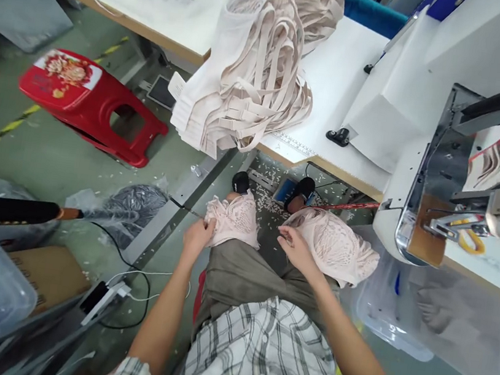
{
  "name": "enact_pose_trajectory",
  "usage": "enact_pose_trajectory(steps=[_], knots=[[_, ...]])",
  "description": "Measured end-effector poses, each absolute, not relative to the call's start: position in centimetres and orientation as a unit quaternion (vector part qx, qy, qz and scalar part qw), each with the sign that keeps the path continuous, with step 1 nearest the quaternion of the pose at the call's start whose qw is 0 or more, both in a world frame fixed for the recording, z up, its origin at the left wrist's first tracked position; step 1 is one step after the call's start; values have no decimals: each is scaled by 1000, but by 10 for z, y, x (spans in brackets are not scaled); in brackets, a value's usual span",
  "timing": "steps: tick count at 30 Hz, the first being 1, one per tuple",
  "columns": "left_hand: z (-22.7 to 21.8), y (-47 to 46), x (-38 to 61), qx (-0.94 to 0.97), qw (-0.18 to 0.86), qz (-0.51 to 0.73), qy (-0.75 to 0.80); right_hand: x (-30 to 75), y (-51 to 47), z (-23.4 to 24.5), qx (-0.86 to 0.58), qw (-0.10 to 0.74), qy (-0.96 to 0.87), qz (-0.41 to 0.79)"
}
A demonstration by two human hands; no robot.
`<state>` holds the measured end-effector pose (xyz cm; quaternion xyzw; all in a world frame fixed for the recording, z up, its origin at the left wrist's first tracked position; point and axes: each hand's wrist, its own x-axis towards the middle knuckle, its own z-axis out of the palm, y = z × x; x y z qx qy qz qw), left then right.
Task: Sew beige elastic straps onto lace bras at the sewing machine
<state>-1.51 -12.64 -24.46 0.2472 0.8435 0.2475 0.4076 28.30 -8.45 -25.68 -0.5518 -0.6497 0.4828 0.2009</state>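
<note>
A pale pink lace bra piece [234,219] lies over my left knee. My left hand [197,239] pinches its outer edge between thumb and fingers. Across my right knee rests another pale pink lace bra [330,242], its moulded cup facing up and its far end bunched to the right. Just at its inner side is my right hand [300,252], fingers slightly curled and apart, with nothing visible between them. Whether the two lace parts join is not clear. Above, a thick stack of beige bras with straps [256,76] hangs over the table's front edge.
A white sewing machine [409,110] stands on the table [180,22] to the right. On the left are a red stool [90,97] and a black pole [9,212]. A clear plastic bin [389,319] sits at lower right. Thread scraps litter the floor.
</note>
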Motion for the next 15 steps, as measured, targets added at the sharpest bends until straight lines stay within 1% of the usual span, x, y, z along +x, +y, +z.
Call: enact_pose_trajectory(steps=[2,4,6,8,12,13,15], knots=[[-242,-128,-14,275,410,231,838,273,-86,-251,-522,190,-664,501],[-228,-133,-3,307,404,237,828,263,-87,-240,-499,190,-675,509],[-203,-144,18,347,404,259,806,255,-87,-224,-475,199,-695,502],[-173,-160,46,396,425,287,762,252,-88,-201,-423,187,-743,484],[-125,-184,99,468,492,330,656,276,-104,-140,-264,44,-843,467],[-118,-185,110,460,507,345,642,290,-111,-123,-242,23,-849,469],[-112,-178,131,399,568,376,613,324,-126,-86,-228,23,-851,473]])
